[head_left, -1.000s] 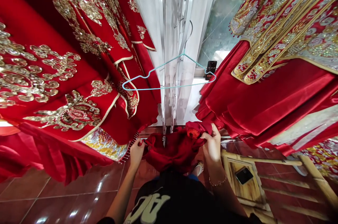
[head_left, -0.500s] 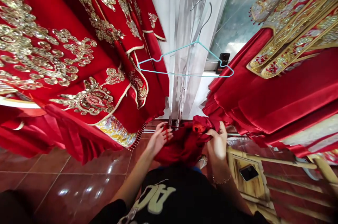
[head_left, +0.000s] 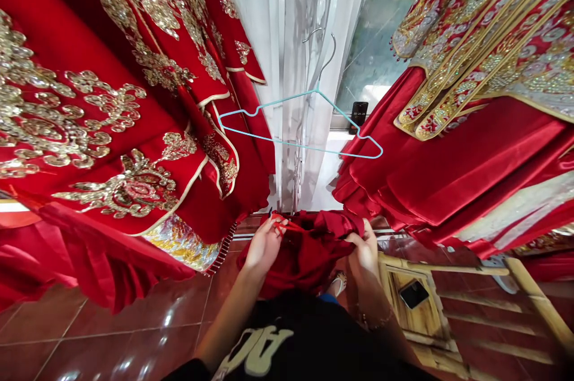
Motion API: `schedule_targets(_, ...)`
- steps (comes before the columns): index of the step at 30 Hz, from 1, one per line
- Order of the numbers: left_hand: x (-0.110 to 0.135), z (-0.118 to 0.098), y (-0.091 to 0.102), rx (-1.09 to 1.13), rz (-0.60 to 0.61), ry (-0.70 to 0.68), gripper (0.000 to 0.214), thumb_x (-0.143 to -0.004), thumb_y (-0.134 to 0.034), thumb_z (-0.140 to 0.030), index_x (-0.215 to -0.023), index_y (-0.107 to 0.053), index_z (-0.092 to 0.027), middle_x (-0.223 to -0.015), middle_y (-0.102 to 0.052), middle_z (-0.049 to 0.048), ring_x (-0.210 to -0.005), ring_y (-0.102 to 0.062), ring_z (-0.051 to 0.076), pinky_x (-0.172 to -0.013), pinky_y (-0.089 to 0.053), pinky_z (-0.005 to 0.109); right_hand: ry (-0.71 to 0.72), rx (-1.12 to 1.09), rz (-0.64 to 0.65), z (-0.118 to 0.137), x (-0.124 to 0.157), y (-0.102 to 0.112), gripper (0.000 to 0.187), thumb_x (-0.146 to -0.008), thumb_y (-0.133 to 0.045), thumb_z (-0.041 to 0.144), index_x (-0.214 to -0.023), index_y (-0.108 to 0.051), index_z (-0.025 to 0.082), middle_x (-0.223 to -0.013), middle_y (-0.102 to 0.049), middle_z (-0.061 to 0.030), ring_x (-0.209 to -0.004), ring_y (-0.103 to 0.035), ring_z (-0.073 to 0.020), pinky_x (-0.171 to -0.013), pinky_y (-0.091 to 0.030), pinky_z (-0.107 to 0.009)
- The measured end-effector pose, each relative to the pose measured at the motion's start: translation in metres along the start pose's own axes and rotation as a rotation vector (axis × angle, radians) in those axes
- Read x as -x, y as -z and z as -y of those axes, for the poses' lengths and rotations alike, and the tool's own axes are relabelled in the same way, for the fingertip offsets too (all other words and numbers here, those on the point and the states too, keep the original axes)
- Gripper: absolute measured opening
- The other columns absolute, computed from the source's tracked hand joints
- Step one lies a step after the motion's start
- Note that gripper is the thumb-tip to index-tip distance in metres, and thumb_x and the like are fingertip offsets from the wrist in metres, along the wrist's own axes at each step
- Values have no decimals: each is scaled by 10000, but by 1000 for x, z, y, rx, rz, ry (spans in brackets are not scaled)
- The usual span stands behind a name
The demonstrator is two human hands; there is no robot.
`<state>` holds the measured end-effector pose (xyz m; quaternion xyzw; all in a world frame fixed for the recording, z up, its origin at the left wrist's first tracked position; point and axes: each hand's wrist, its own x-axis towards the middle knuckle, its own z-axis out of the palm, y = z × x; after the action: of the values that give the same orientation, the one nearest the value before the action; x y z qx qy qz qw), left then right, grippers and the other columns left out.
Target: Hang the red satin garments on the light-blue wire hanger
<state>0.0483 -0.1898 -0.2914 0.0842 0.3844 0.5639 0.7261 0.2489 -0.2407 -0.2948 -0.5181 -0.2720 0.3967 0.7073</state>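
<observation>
I hold a bunched plain red garment [head_left: 309,252] low in front of me, over my black shirt. My left hand [head_left: 263,243] pinches its top edge on the left, fingers closed on the cloth. My right hand [head_left: 366,249] grips the right side of the same edge, a thin bracelet on the wrist. Straight above hangs a bare light-blue wire hanger [head_left: 300,127], tilted, in front of a white sheer curtain [head_left: 296,40].
Red gowns with gold embroidery [head_left: 112,130] hang at left, and red satin skirts [head_left: 452,171] hang at right. A bamboo stool [head_left: 443,309] with a dark phone [head_left: 413,293] stands at lower right. Another phone [head_left: 359,113] leans on the window sill. Glossy brown floor tiles [head_left: 112,333] lie below.
My left hand slid from the garment's far left edge toward the middle and now pinches the top edge. The hanger swung and tilted, its right end lower.
</observation>
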Motion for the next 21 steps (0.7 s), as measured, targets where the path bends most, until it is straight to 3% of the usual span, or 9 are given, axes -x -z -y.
schedule_targets(4,10,-6,-7,-44,43,39,135,-850,-617,-58,-751,-666,-136,-821,-722,26,-675,-685,98,-740,-561,217,231,496,33,9,-24,39,370,-568,-666,173,-914,-560,248,-929,-619,-44,-911,-602,-248,-819,-519,-413)
schedule_targets(6,15,0,-14,-99,110,33,39,-846,-680,-125,-814,-702,-133,-926,-753,45,-684,-705,109,-778,-573,242,343,623,125,16,-20,35,377,-634,-654,178,-1003,-616,242,-1093,-637,-94,-1083,-593,-290,-981,-485,-477)
schedule_targets(9,23,8,-22,-216,250,5,220,-818,-775,-312,-953,-744,-141,-1028,-768,82,-848,-753,184,-913,-567,308,265,515,503,14,-3,4,339,-739,-591,169,-1054,-674,264,-1127,-693,-62,-1113,-631,-252,-1060,-469,-450)
schedule_targets(11,27,11,-25,-283,307,-38,377,-782,-803,-433,-1023,-749,-147,-1104,-763,111,-1032,-737,246,-1007,-533,347,194,387,650,3,6,-21,333,-727,-604,149,-1030,-683,263,-1058,-727,-33,-1039,-670,-221,-1017,-507,-404)
schedule_targets(15,29,7,-22,-386,333,-114,446,-751,-802,-465,-1067,-728,-158,-1279,-704,145,-1178,-682,295,-1071,-497,386,107,259,632,-18,7,-47,236,-720,-661,190,-948,-692,245,-780,-701,25,-767,-668,-164,-833,-553,-319)
schedule_targets(18,17,-6,-2,-468,315,-167,454,-684,-809,-305,-1099,-663,-197,-1348,-661,130,-1160,-693,286,-1031,-519,373,16,273,712,-15,-4,-40,188,-736,-699,251,-916,-750,235,-712,-687,30,-644,-613,-141,-709,-550,-291)
schedule_targets(21,-4,-24,42,-504,223,-143,596,-633,-740,-215,-1181,-511,-260,-1245,-705,107,-1124,-712,273,-913,-565,363,-145,225,766,-7,-19,-14,288,-779,-693,338,-1035,-775,237,-792,-738,-5,-640,-639,-149,-672,-562,-304)
